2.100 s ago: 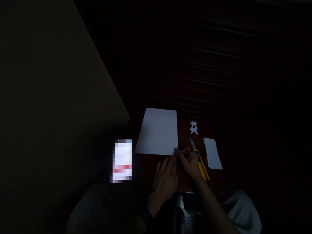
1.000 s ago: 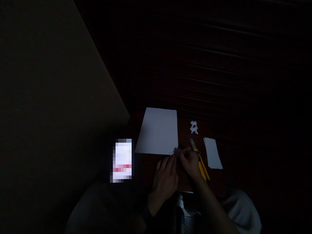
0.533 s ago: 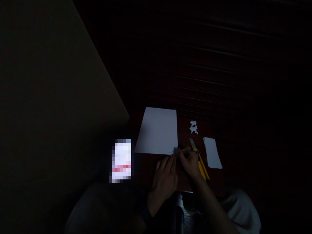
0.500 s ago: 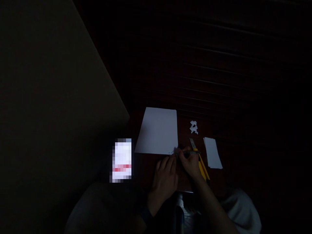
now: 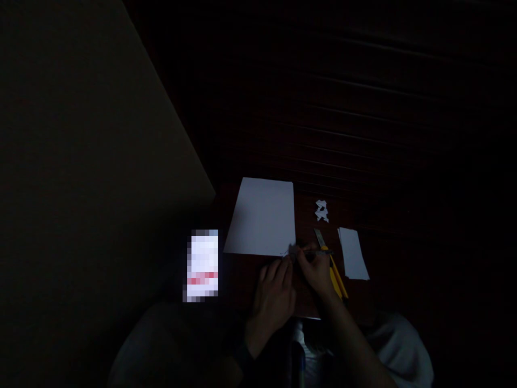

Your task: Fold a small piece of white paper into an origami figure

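My left hand point(image 5: 275, 291) lies on the dark table with its fingers stretched forward, just below the near edge of a stack of white paper point(image 5: 264, 218). Pinched in my right hand point(image 5: 315, 269) is a thin dark pen-like stick point(image 5: 323, 252); its tip points left, close to my left fingertips. Whatever lies under the tip is too dark to make out. A yellow utility knife point(image 5: 335, 280) with its blade out is beside my right hand, partly behind it.
White narrow paper slips point(image 5: 354, 254) are stacked at the right. Small folded white paper pieces point(image 5: 322, 211) lie behind the knife. A lit, blurred-out screen point(image 5: 202, 264) glows at the left. A pale wall or panel point(image 5: 92, 134) rises on the left side.
Almost nothing differs. Both hands keep their places, and the whole view has shifted very slightly.
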The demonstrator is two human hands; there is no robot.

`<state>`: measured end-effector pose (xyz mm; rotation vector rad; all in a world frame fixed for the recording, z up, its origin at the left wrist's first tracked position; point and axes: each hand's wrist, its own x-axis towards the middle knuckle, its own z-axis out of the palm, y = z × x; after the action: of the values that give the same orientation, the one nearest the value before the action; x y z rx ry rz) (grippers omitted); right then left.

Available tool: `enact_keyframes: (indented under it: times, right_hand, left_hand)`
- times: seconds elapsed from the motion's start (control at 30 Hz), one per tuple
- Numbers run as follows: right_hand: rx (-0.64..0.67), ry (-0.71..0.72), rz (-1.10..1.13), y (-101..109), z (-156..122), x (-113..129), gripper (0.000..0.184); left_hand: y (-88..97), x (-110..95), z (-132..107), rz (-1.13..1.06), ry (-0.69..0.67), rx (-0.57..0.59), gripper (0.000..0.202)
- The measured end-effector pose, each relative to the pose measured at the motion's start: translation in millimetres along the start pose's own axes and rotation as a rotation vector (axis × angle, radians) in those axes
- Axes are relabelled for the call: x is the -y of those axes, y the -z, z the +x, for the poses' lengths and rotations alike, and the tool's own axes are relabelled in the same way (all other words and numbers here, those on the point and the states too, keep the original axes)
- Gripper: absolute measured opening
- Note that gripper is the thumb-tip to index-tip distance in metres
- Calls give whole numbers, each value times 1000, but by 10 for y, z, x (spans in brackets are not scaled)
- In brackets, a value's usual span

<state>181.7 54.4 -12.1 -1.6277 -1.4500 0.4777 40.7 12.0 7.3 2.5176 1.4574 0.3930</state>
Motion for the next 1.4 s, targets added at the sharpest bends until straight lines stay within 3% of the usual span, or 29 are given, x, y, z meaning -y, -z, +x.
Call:
enact_keyframes:
  times: [0.13, 0.37, 1.4]
  right_hand:
    - [-56, -28, 38, -15, -5, -4, 20]
    - [65, -44, 109, -36, -39, 36, 20]
    - [91, 1, 84, -36, -32, 44, 20]
  left_hand:
    - [0, 0, 1, -2, -3, -9, 48]
    - [-10, -3, 1, 13, -5, -9, 45]
    - [-15, -1, -4, 36, -7, -31, 44]
